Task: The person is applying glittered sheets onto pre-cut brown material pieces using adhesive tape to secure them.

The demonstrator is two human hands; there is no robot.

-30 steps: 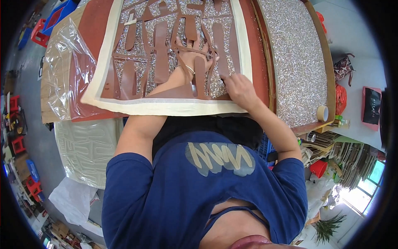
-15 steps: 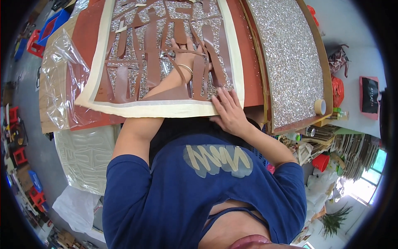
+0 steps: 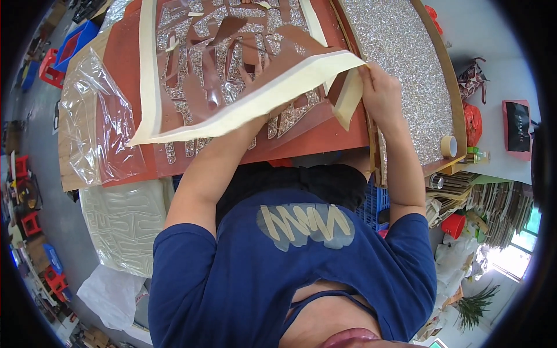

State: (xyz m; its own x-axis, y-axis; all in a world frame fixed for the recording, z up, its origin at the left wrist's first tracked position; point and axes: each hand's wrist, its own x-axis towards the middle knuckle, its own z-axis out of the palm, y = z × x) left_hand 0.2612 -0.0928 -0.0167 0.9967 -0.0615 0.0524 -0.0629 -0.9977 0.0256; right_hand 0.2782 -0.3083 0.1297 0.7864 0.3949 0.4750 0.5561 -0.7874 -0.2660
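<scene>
— Film (image 3: 214, 87) with the cream tape border: where is it?

— Lifted off the red board (image 3: 325, 136); my right hand (image 3: 380, 93) pinches its corner.

— Your left hand (image 3: 255, 69)?

— Under the film, blurred through it; I cannot tell whether it grips.

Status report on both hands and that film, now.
Right hand pinching the film's taped corner, lifted off the red board. Left hand under the raised film, fingers spread on the glitter cutouts. Nothing in the way.
</scene>
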